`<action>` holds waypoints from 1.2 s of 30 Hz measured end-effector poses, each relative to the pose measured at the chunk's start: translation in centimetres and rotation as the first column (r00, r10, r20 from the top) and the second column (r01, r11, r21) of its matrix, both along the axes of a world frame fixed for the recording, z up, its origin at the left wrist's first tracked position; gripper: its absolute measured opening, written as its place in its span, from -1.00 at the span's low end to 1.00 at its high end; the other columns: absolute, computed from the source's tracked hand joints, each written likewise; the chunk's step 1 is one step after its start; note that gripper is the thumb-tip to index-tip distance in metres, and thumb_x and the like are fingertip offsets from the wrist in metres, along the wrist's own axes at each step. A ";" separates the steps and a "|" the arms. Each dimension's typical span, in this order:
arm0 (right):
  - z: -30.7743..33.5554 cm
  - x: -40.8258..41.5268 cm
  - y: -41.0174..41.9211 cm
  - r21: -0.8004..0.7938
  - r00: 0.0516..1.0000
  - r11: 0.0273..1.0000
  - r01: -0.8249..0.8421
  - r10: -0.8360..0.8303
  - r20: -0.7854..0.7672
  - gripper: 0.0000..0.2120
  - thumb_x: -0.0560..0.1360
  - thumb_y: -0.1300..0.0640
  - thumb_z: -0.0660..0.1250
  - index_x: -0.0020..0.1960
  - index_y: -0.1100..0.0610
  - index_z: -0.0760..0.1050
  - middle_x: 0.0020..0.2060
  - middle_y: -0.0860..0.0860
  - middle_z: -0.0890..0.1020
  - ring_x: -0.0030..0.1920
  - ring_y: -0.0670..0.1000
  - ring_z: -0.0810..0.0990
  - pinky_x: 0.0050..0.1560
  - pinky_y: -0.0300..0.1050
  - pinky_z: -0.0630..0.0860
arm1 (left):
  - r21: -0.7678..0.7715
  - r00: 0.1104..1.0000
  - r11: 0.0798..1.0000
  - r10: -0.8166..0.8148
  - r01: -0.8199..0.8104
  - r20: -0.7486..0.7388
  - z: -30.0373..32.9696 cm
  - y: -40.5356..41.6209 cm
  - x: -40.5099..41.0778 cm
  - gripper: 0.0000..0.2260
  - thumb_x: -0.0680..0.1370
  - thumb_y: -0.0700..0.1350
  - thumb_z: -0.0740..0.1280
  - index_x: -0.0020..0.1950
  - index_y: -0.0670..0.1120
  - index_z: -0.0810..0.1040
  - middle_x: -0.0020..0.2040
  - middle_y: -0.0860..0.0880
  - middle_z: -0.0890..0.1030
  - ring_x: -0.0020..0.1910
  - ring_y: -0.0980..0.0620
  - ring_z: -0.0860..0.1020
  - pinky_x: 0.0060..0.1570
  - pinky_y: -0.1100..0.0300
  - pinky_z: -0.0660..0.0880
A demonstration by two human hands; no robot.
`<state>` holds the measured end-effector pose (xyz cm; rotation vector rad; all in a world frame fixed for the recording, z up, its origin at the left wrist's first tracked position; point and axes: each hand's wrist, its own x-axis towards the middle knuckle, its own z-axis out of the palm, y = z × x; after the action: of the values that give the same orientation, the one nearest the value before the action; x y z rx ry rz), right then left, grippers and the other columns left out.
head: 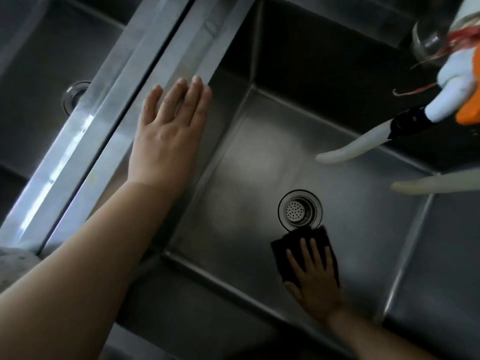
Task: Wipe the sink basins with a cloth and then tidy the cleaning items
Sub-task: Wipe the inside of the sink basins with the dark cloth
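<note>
I look straight down into a deep steel sink basin (259,157) with a round strainer drain (300,209) in its floor. My right hand (315,276) lies flat, fingers spread, pressing a dark cloth (279,249) on the basin floor just in front of the drain. My left hand (171,126) rests open and flat on the steel divider (166,71) between the two basins, holding nothing. A second basin (52,53) lies to the left, its drain (75,96) partly hidden by the divider.
At the upper right a tap with a white fitting (452,92), a black collar and a pale hose spout (348,152) hangs over the basin. A second pale hose (431,184) juts in below it. An orange item (470,110) sits at the right edge.
</note>
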<state>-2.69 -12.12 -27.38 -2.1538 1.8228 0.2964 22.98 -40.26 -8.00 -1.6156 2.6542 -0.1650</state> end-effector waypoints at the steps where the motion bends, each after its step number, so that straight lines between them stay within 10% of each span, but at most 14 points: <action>1: -0.2 1.2 -0.6 -0.023 0.997 0.998 -0.067 0.068 0.032 -0.31 0.41 -0.26 0.13 0.46 0.01 0.20 0.51 0.21 0.07 0.52 0.24 -0.09 0.37 0.34 0.07 | 0.001 1.000 1.000 -0.002 0.002 -0.002 0.0 0.0 0.0 -0.42 0.55 -0.27 0.14 0.55 -0.16 0.03 0.55 -0.14 0.11 0.52 -0.15 0.08 0.49 -0.11 -0.03; 10: -0.8 7.5 -11.5 -0.096 0.961 0.966 -0.239 0.250 0.123 -0.40 0.49 -0.22 0.10 0.48 -0.05 0.22 0.47 0.13 0.26 0.47 0.23 0.17 0.41 0.30 0.04 | 0.011 0.999 1.000 -0.001 0.000 0.034 -0.2 0.0 0.1 -0.40 0.55 -0.23 0.10 0.56 -0.14 -0.03 0.56 -0.12 0.06 0.53 -0.13 0.04 0.49 -0.11 -0.04; 21: -1.3 0.1 -18.3 -0.102 0.982 0.977 0.188 -0.190 -0.010 -0.34 0.51 -0.28 -0.01 0.54 -0.08 -0.04 0.54 0.12 0.02 0.52 0.19 -0.08 0.42 0.13 -0.31 | -0.005 0.998 1.000 -0.011 0.011 0.061 0.0 0.1 0.1 -0.43 0.58 -0.24 0.08 0.56 -0.15 -0.05 0.56 -0.12 0.01 0.54 -0.13 0.00 0.50 -0.09 -0.08; 29: 0.6 -3.0 -8.8 0.013 0.904 0.904 0.428 -0.428 -0.006 -0.36 0.48 -0.10 -0.08 0.53 0.04 0.04 0.52 0.19 0.05 0.52 0.24 -0.05 0.45 0.21 -0.14 | -0.013 0.999 1.000 -0.002 0.003 0.034 -0.3 0.2 0.2 -0.40 0.57 -0.24 0.15 0.55 -0.15 -0.03 0.56 -0.13 0.04 0.53 -0.14 0.02 0.49 -0.11 -0.06; 36: 1.0 2.6 0.2 -0.004 0.999 1.000 0.013 -0.013 0.044 -0.30 0.35 -0.16 0.15 0.46 0.02 0.20 0.40 0.29 0.32 0.44 0.31 0.11 0.37 0.29 0.04 | -0.032 1.000 0.999 0.000 0.000 -0.014 -0.5 0.3 0.3 -0.44 0.59 -0.25 0.10 0.56 -0.14 -0.04 0.56 -0.12 0.02 0.54 -0.11 0.00 0.50 -0.10 -0.08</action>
<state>-0.14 -11.91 -26.40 -2.1336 1.8139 0.2411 23.30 -39.98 -8.51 -1.6323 2.6758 -0.1980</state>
